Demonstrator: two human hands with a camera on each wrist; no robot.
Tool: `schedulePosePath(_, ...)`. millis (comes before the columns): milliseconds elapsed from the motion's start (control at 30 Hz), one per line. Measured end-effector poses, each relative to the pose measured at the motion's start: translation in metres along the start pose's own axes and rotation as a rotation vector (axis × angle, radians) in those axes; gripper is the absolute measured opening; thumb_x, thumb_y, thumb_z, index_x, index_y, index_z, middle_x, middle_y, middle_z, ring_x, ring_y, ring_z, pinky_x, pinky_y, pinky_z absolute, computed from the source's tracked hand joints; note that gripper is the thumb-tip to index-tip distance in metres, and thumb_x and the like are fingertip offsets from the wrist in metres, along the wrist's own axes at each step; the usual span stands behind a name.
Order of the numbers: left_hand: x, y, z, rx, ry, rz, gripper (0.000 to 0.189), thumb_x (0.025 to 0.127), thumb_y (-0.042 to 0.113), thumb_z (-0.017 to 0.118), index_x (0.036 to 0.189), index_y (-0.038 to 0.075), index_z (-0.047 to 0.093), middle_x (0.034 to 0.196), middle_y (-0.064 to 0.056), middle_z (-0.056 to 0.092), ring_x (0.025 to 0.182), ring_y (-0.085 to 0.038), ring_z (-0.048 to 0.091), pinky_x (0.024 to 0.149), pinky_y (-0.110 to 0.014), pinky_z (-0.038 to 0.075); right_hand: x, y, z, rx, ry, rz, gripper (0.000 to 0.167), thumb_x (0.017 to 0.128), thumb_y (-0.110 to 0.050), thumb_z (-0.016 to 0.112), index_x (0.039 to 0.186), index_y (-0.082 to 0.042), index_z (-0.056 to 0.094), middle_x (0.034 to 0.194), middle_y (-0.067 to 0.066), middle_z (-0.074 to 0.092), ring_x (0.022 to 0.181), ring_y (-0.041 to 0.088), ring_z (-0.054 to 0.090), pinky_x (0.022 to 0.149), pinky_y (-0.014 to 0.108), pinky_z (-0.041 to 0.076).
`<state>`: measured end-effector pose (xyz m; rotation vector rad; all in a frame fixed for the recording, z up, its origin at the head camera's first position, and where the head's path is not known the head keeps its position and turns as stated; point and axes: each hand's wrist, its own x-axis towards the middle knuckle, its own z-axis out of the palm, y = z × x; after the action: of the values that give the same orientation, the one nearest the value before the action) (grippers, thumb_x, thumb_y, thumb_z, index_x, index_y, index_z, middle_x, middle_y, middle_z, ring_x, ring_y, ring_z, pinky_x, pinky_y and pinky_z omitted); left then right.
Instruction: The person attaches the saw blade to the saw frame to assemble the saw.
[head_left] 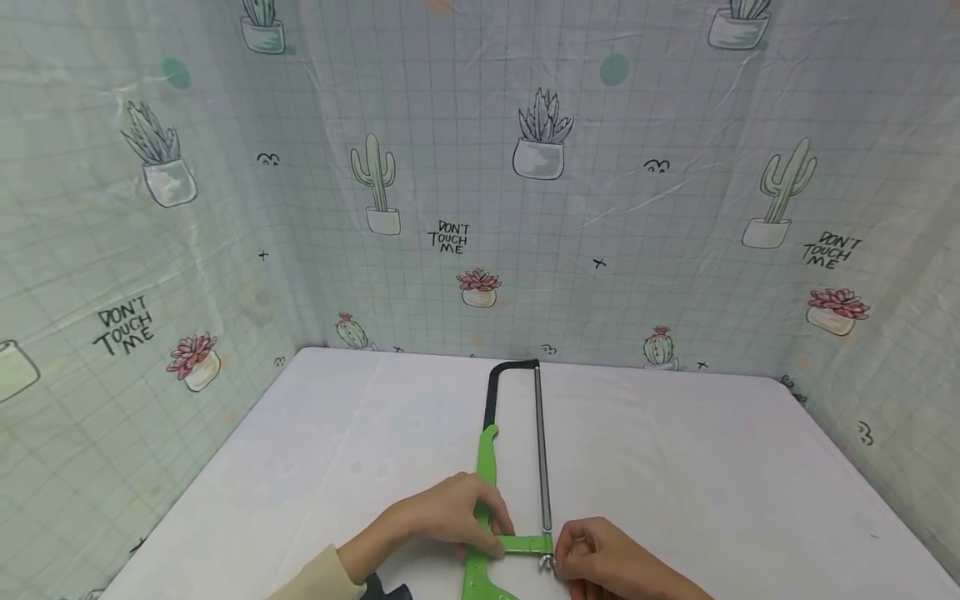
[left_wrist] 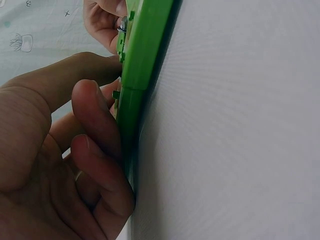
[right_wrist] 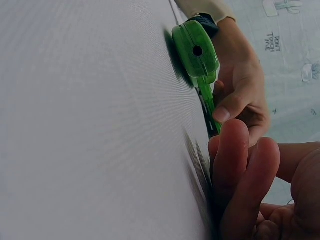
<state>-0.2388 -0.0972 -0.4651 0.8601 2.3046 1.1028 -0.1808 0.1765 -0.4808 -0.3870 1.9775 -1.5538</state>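
A hacksaw (head_left: 487,458) with a green frame and black front bow lies on the white table, its front pointing away from me. Its grey blade (head_left: 542,450) runs along the right side to a green crosspiece (head_left: 525,544). My left hand (head_left: 450,510) grips the green frame where the crosspiece joins it, thumb near the crosspiece. At the blade's near end sits a silver wing nut (head_left: 546,562). Curled fingers of my right hand (head_left: 607,557) pinch at the wing nut's right side; their exact contact is partly hidden. The green handle's end (right_wrist: 195,50) shows in the right wrist view.
A white cloth covers the table (head_left: 712,467). Behind it and at both sides hang cactus-printed curtains (head_left: 480,192). Something dark (head_left: 386,588) shows beside the left wrist at the near edge of the head view.
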Motion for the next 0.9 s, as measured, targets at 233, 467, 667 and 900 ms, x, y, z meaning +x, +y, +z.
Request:
schedulePosePath(233,0.0013,-0.0017,0.0002,0.007,-0.001,0.007,0.017,0.075,0.017,0.087,0.089,0.024,0.081,0.076,0.015,0.069,0.043,0.000,0.054,0.045,-0.023,0.051,0.0000,0.0011,-0.0005,0.004,-0.007,-0.017,0.007,0.092,-0.011,0.063,0.090,-0.004,0.061,0.062,0.000,0.060,0.048,0.004,0.049,0.045,0.016,0.039)
schedulePosePath(467,0.0008,-0.0022,0.0002,0.006,-0.001,0.012,0.017,0.075,0.017,0.087,0.090,0.024,0.080,0.077,0.016,0.069,0.044,0.000,0.054,0.045,-0.023,0.052,0.0007,0.0022,-0.0016,-0.003,-0.016,-0.030,0.007,0.093,-0.009,0.061,0.091,-0.002,0.063,0.062,-0.001,0.061,0.048,0.003,0.049,0.045,0.015,0.039)
schedulePosePath(667,0.0012,-0.0027,0.0000,0.016,0.001,0.007,0.016,0.075,0.019,0.087,0.089,0.025,0.081,0.077,0.016,0.069,0.045,0.000,0.053,0.048,-0.019,0.050,0.0016,0.0025,-0.0030,-0.019,-0.018,-0.032,0.012,0.094,-0.011,0.059,0.092,-0.001,0.064,0.062,-0.002,0.061,0.048,0.002,0.048,0.045,0.016,0.039)
schedulePosePath(900,0.0026,-0.0026,-0.0004,0.009,-0.005,0.008,0.016,0.075,0.019,0.086,0.089,0.025,0.081,0.076,0.016,0.069,0.045,0.000,0.053,0.046,-0.019,0.048,0.0016,-0.0007,-0.0011,-0.044,0.010,-0.001,0.014,0.093,-0.016,0.062,0.090,-0.003,0.066,0.062,-0.001,0.062,0.047,0.003,0.047,0.046,0.017,0.038)
